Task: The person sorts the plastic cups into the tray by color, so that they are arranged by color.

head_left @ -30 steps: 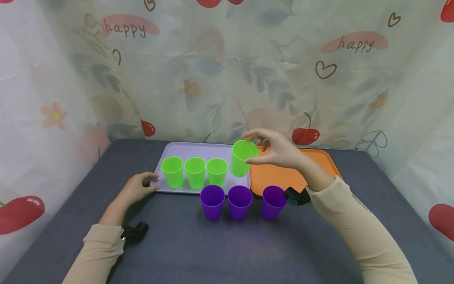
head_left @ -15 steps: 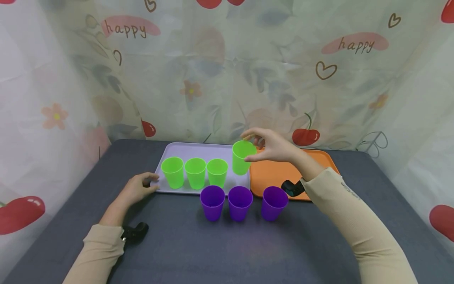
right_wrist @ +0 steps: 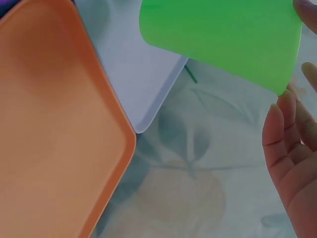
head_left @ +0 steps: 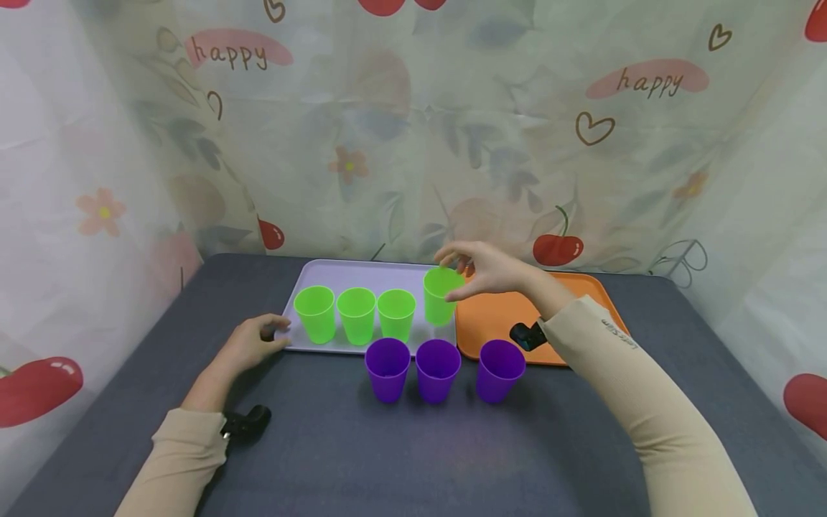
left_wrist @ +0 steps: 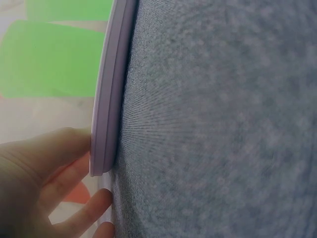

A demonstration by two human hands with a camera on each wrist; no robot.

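Observation:
My right hand [head_left: 487, 269] grips a bright green plastic cup [head_left: 439, 305] near its rim, thumb in front and fingers behind. The cup is upright, close over the right end of a lilac tray [head_left: 342, 268]. In the right wrist view this cup [right_wrist: 223, 42] lies across the top, with fingertips at its rim. Three more green cups, a left one [head_left: 314, 316], a middle one [head_left: 357, 317] and a right one [head_left: 396, 316], stand in a row on the tray. My left hand [head_left: 248, 341] touches the tray's left edge, thumb and fingers spread near its corner [left_wrist: 101, 148].
An orange tray [head_left: 497, 323] adjoins the lilac one on the right. Three purple cups, a left one [head_left: 388, 377], a middle one [head_left: 436, 377] and a right one [head_left: 500, 377], stand in front of the trays on the dark grey tabletop [head_left: 400, 459]. Patterned curtains surround the table.
My right hand with the green cup has moved slightly left, and over the last half second lower towards the lilac tray. My left hand and the other cups have stayed put.

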